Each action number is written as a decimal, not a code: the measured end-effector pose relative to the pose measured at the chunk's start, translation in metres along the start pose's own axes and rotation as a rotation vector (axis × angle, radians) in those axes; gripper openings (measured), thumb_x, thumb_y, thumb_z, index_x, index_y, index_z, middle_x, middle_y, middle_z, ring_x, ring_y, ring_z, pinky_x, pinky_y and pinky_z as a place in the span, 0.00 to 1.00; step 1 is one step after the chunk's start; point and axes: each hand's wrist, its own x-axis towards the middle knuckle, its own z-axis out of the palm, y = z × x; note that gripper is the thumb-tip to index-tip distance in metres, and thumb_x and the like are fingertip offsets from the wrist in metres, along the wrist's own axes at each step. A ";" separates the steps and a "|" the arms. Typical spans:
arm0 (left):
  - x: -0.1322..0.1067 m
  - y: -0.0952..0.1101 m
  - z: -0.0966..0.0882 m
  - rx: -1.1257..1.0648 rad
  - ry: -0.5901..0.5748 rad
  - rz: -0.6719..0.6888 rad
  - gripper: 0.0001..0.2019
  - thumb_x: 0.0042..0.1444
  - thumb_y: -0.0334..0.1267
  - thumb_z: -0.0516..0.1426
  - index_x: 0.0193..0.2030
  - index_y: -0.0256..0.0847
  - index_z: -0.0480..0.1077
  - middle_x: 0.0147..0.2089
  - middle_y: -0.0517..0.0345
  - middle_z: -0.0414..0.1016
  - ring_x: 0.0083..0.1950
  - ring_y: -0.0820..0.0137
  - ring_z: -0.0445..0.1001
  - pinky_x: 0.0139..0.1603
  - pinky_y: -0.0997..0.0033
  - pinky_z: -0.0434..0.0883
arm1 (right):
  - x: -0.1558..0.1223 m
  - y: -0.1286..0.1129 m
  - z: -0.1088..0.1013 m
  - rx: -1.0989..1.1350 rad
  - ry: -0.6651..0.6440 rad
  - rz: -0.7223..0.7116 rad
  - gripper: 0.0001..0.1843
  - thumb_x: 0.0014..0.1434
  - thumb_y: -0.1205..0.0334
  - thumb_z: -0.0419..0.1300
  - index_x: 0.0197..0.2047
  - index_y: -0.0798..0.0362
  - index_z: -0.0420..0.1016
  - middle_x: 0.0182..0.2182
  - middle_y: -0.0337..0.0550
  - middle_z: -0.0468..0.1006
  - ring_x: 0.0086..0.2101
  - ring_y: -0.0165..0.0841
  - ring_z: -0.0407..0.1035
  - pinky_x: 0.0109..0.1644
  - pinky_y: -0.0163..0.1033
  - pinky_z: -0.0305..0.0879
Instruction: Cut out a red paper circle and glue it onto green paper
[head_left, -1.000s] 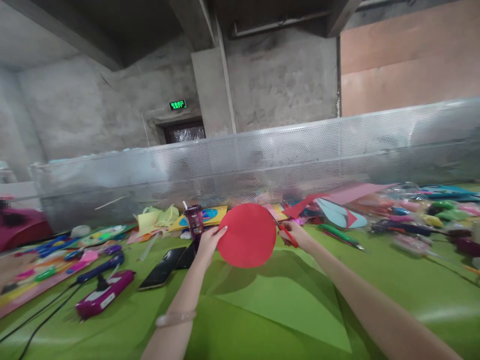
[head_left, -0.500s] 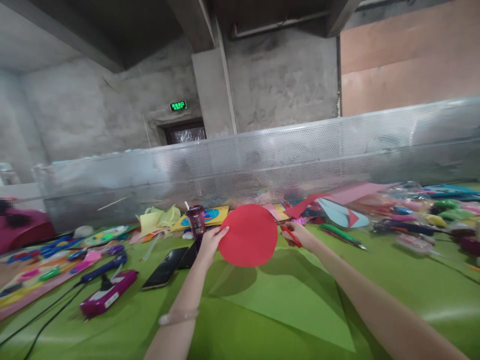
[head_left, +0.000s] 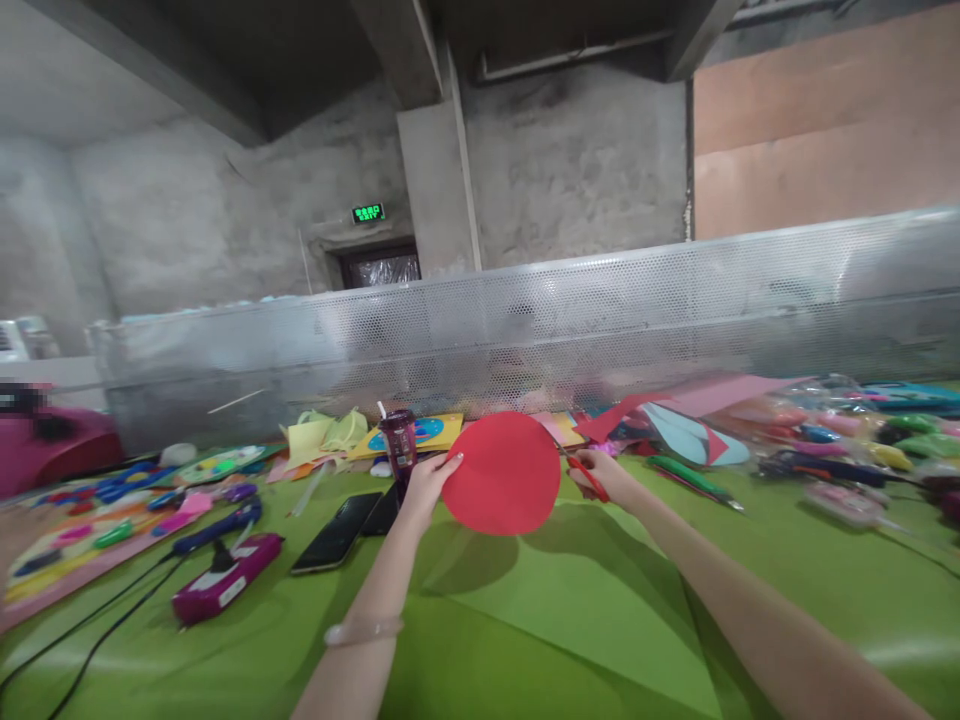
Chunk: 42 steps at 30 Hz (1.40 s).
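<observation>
My left hand (head_left: pixel 427 487) pinches the left edge of a round red paper disc (head_left: pixel 501 473) and holds it upright above the green table (head_left: pixel 787 560). At the disc's right edge, my right hand (head_left: pixel 606 473) is closed on red-handled scissors (head_left: pixel 586 476), whose blades meet the paper's rim. A light bracelet sits on my left wrist. Below the disc lies a large green paper sheet (head_left: pixel 585 590).
Two dark phones (head_left: pixel 337 531) and a purple cup with a straw (head_left: pixel 398 446) lie left of my left hand. A magenta device with a black cable (head_left: pixel 225 577) sits further left. Coloured papers and craft supplies (head_left: pixel 840 440) crowd the far edge along a perforated metal barrier (head_left: pixel 600 310).
The view has shifted slightly rightward and down. Both hands, the disc and the scissors keep nearly the same pose.
</observation>
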 end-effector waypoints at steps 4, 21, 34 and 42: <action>0.000 0.001 0.000 -0.008 -0.008 -0.001 0.19 0.37 0.45 0.62 0.35 0.34 0.74 0.33 0.50 0.77 0.36 0.61 0.74 0.39 0.65 0.68 | -0.001 -0.002 0.000 0.023 0.000 -0.011 0.07 0.44 0.65 0.55 0.21 0.53 0.58 0.11 0.30 0.62 0.13 0.24 0.60 0.15 0.29 0.54; -0.006 0.006 0.007 -0.019 -0.053 -0.061 0.20 0.36 0.43 0.63 0.37 0.34 0.73 0.30 0.53 0.77 0.31 0.63 0.75 0.36 0.65 0.69 | -0.004 -0.007 -0.001 0.094 -0.068 0.000 0.08 0.54 0.64 0.54 0.25 0.57 0.63 0.16 0.28 0.62 0.15 0.20 0.58 0.18 0.27 0.56; -0.007 0.006 0.006 -0.032 -0.081 -0.067 0.19 0.37 0.42 0.62 0.38 0.35 0.73 0.31 0.52 0.77 0.32 0.63 0.75 0.36 0.66 0.69 | -0.007 -0.014 -0.002 0.110 -0.050 0.009 0.06 0.43 0.68 0.54 0.21 0.53 0.57 0.12 0.29 0.61 0.14 0.22 0.58 0.17 0.28 0.54; -0.012 0.009 0.007 -0.048 -0.106 -0.044 0.19 0.39 0.43 0.62 0.38 0.36 0.73 0.32 0.52 0.77 0.33 0.63 0.75 0.38 0.66 0.68 | -0.003 -0.005 -0.002 0.082 -0.069 0.018 0.07 0.55 0.64 0.54 0.27 0.58 0.64 0.16 0.28 0.62 0.16 0.20 0.58 0.19 0.27 0.56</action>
